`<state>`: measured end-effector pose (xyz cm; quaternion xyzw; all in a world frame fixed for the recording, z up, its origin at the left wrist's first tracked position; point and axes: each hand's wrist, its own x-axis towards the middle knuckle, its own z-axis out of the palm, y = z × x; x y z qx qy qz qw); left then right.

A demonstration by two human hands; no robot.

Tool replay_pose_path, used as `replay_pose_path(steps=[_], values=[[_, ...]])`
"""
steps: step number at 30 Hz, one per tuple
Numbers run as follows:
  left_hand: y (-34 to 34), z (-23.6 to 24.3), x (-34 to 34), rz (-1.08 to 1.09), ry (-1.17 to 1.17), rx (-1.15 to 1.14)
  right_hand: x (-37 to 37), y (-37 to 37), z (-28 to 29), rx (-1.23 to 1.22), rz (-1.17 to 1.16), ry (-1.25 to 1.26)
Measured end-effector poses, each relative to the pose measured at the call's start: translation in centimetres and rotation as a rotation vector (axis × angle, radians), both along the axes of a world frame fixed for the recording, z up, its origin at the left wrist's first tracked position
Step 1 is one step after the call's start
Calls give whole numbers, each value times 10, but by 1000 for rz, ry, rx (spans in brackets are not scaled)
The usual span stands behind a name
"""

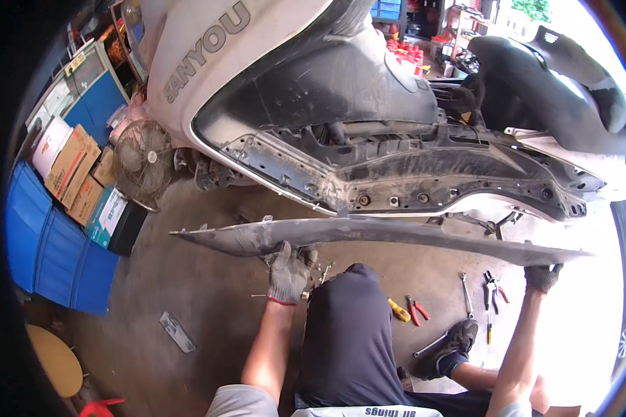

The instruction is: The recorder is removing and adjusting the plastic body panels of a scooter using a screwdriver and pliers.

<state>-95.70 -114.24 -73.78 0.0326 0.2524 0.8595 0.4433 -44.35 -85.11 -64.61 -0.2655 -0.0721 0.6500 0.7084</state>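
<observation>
Two grips: both gloved hands hold one long grey panel (382, 233), one near each end.
Left grip: the left hand (289, 272), in a grey work glove with a red cuff, is closed on the lower edge of the panel, fingers curled up against its underside.
Right grip: the right hand (542, 276), in a dark glove, is pressed together around the lower edge near the far right tip of the panel.
Panel position: it spans between the two grips and beyond the left one, tapering to a point well past that hand; it is held clear of the floor (188, 292), roughly level, sloping slightly down toward the right grip.
Above the grips: the tilted scooter body (313, 76), white outside and black beneath, shows its dirty underframe (424, 177) just above the panel; whether the two touch cannot be told.
Below the grips: the person's bent knee in dark trousers (348, 333) rises between the forearms.
Between the grips, on the floor: yellow-handled pliers (398, 310) and red-handled pliers (417, 310) lie just beside each other; a wrench (465, 295) and more small hand tools (492, 292) lie nearer the right grip.
Left of the left grip: a flat grey strip (177, 331) lies on the floor, well apart; farther off stand a floor fan (144, 161), cardboard boxes (73, 174) and blue crates (52, 250).
</observation>
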Motion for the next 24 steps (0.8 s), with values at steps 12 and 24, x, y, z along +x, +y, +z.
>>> replay_pose_path(steps=[12, 24], values=[[50, 88, 58, -650, 168, 212, 144, 19, 85, 168, -158, -159], [144, 121, 103, -599, 103, 171, 186, 70, 109, 246, -374, -326]])
